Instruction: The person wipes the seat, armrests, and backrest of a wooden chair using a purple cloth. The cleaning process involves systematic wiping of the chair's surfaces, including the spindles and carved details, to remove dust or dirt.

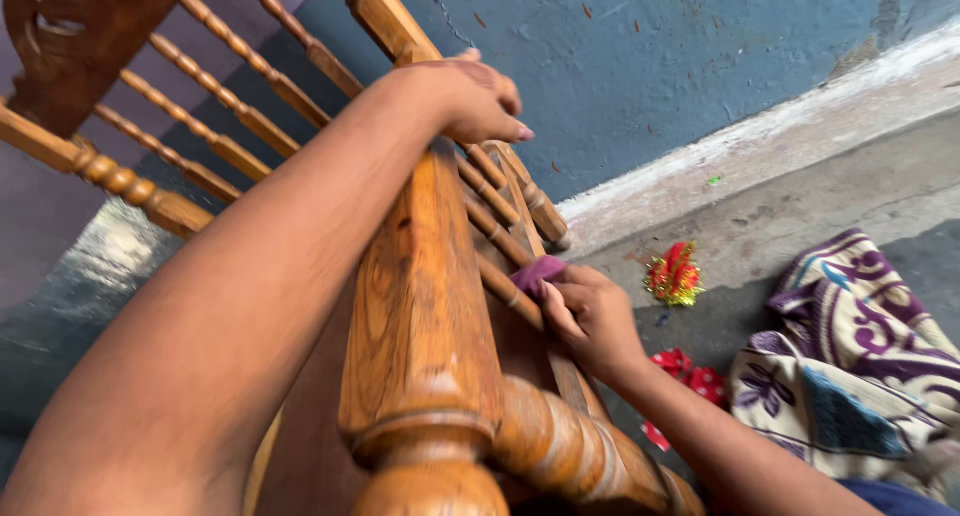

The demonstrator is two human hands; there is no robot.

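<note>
Blue wall (680, 56) and grey concrete floor (860, 166) lie beyond both hands. Left hand (470, 101) is closed over the top of a carved wooden chair post (420, 306). Right hand (590, 316) pinches a small maroon pad (537, 273), possibly sandpaper, against a turned spindle (500, 281). Patterned cloth (860, 366) lies right of it

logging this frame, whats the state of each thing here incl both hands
wooden furniture frame: tipped over, varnished
left hand: grip closed over the top rail
right hand: pinching the cloth
maroon cloth: folded, pressed against a spindle
patterned blanket: crumpled on the floor
</note>
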